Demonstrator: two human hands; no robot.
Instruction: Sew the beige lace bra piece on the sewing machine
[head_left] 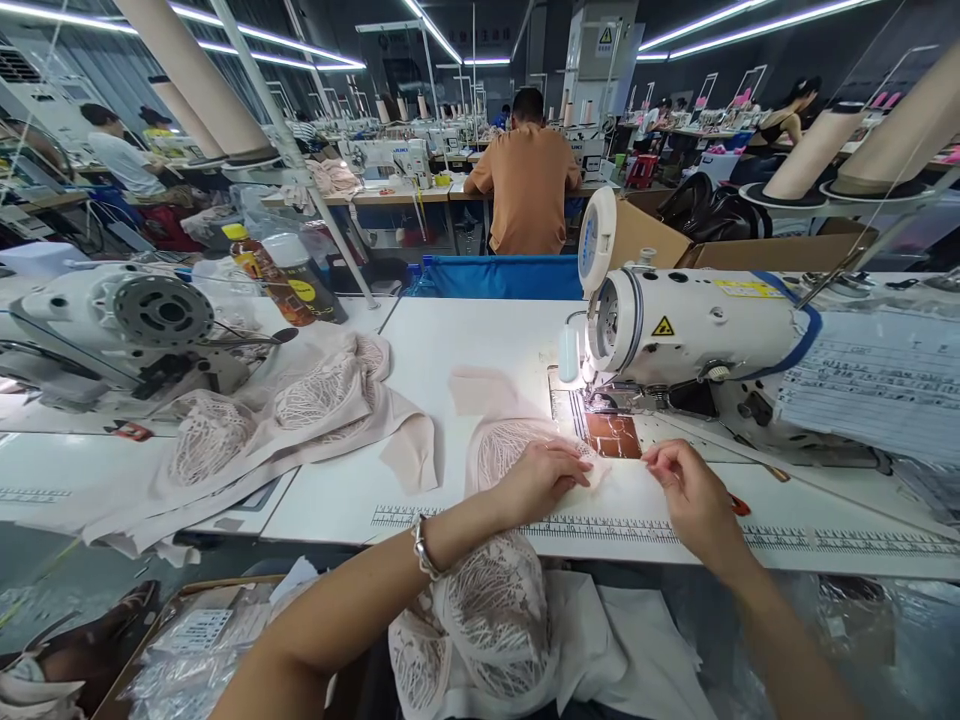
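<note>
1. The pale pink lace-patterned fabric piece (517, 450) is pressed flat on the white table (420, 350) by the left hand (544, 480), fingers extended.
2. The fabric's edge is pinched by the right hand (694, 495), fingers curled.
3. The white sewing machine (697, 325) is seen at twelve o'clock of the hands.

Head-worn view, forward and down, close over the sewing table (450, 340).

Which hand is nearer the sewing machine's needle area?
Right hand, just below and right of the needle area. Left hand lies lower left, flat on the lace fabric.
</note>
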